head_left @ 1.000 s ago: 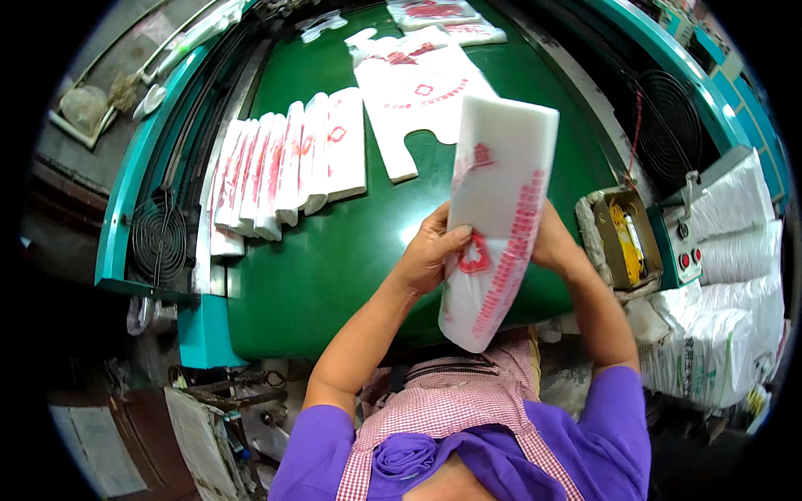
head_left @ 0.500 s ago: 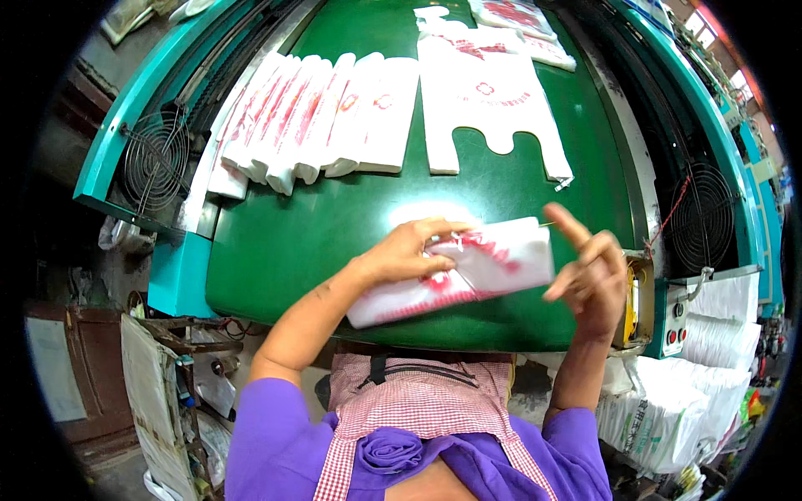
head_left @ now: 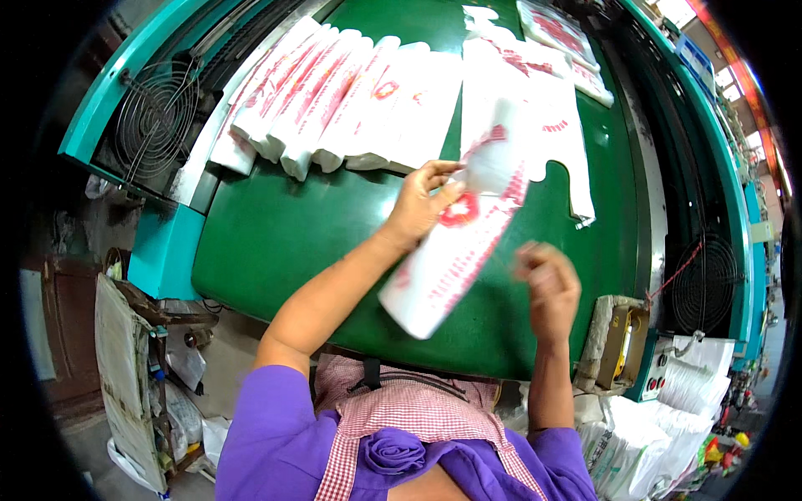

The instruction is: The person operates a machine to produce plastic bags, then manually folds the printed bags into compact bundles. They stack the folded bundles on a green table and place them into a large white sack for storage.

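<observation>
Left hand point(head_left: 422, 204) gripped folded white-and-red plastic bag bundle point(head_left: 455, 246), now swung upward over green table point(head_left: 276, 242); right hand point(head_left: 547, 284) had released, loosely open.

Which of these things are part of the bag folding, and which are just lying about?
In use: folded bag bundle in left hand; right hand free; row of folded bundles; flat bags.
Lying about: fan, control box, sack.
</observation>
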`<action>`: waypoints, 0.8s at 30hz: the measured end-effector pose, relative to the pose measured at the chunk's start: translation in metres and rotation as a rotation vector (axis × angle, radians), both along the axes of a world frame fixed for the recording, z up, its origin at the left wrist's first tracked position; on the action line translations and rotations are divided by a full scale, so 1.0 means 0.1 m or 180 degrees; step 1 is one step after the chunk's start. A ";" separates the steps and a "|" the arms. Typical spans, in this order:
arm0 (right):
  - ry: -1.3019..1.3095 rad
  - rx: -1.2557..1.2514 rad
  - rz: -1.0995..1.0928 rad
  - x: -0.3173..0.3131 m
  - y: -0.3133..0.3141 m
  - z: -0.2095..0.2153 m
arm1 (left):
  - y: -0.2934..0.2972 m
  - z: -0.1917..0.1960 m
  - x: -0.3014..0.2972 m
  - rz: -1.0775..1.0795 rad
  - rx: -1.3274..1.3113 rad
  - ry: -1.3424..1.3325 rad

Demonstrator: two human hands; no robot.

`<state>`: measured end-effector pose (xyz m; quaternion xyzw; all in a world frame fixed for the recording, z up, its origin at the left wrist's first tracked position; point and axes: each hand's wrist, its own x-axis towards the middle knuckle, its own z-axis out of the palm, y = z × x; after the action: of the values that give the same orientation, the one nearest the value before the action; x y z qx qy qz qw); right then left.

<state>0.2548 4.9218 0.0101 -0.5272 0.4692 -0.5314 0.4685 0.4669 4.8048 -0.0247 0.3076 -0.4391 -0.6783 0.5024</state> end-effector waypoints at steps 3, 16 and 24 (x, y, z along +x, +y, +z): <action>-0.0596 0.0083 -0.0542 0.23 -0.29 -0.25 | -0.08 0.13 -0.25 -0.0611 -0.0719 -0.0424; 0.1188 -0.0352 -0.0515 1.27 -2.49 -0.79 | -1.04 -0.21 0.64 0.1530 -0.2666 -0.3233; 0.2526 -0.0996 -0.0016 0.83 -2.93 -0.60 | -1.00 -0.54 0.87 0.1533 -0.3658 -0.3960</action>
<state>0.3377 4.6287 -0.0501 -0.7545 0.5282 -0.3532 0.1646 0.5543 4.7052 -0.0787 0.4053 -0.8298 0.0625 0.3785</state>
